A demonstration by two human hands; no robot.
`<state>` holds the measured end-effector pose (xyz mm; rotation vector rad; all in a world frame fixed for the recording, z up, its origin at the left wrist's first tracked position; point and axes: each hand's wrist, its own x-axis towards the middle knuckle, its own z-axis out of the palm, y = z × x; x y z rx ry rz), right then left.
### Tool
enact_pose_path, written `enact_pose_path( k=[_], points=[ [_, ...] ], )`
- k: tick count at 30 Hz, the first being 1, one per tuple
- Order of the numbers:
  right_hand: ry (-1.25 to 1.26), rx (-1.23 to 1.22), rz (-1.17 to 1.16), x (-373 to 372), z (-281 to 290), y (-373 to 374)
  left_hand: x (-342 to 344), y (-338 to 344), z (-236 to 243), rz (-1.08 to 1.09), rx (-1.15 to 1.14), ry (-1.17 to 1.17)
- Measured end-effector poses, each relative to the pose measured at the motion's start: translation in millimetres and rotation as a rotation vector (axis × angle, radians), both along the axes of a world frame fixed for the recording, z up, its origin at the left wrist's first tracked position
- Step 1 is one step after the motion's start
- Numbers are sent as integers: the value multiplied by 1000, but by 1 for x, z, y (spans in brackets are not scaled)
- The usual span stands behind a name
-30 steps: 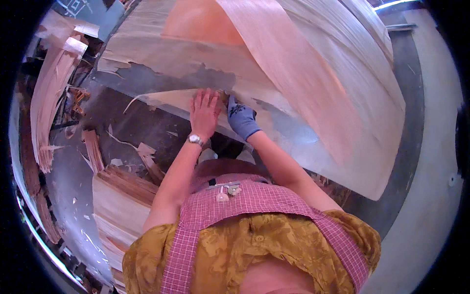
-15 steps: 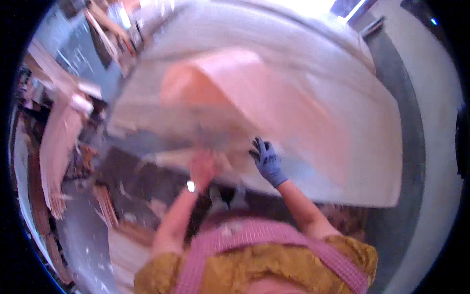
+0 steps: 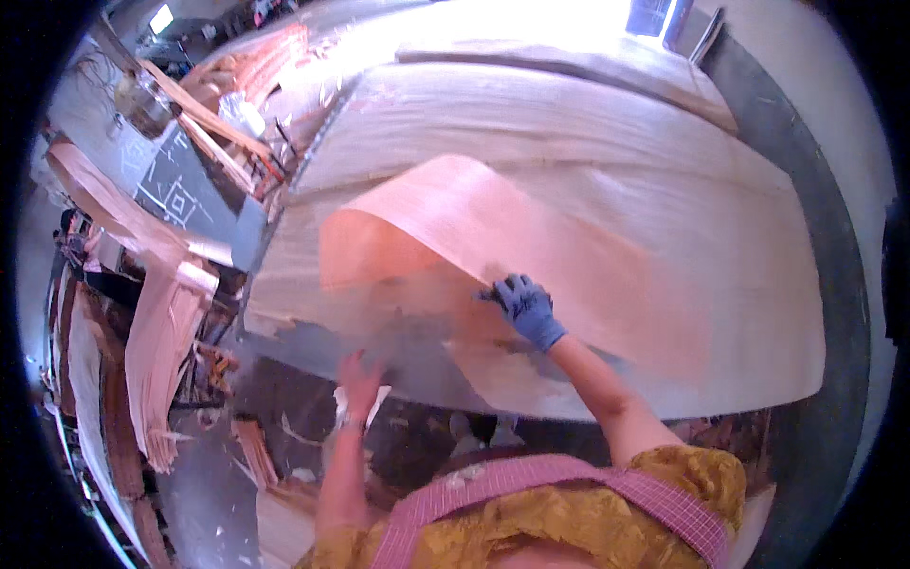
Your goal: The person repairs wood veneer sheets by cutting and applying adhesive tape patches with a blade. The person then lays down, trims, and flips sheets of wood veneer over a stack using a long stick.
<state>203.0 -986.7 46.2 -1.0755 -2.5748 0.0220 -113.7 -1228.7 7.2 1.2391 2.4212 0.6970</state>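
1. Pinkish-orange, thin wood-veneer sheet (image 3: 531,237) lies with its left end arched up, on top of a broad, pale stack of veneer (image 3: 569,123). It should handle light and springy (rather like stiff paper), dry more than slippery, and apt to split along the grain; the raised, curled edge looks the best hold, taken in a wide, gentle pinch.
2. Blue-gloved right hand (image 3: 526,308) has its fingers bent at the sheet's near edge; I cannot tell whether they grip.
3. Bare, blurred left hand (image 3: 360,384) hangs near the stack's front edge, fingers apparently spread, no hold visible.
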Motion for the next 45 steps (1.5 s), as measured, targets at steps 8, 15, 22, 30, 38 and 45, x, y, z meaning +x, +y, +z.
enact_pose_path(
  k=[8, 15, 22, 30, 38, 45],
  points=[
    [-86, -191, 135, 23, 8, -42, 31, 223, 65, 294, 583, -1339],
    [28, -152, -355, 171, -31, -96, 29, 116, 40, 349, 497, -977],
    [-252, -243, -1115, 333, -70, -87, -7, 39, -63, 597, 414, -1134],
    [-366, -362, -1050, 410, -66, -125, -76, 55, 6, 566, 665, -1205],
    [-254, -369, -787, 390, -37, -150, -132, 7, -7, 196, 448, -218],
    [-84, -129, -1425, 433, -73, -130, -151, -13, -67, 705, 380, -639]
  ],
)
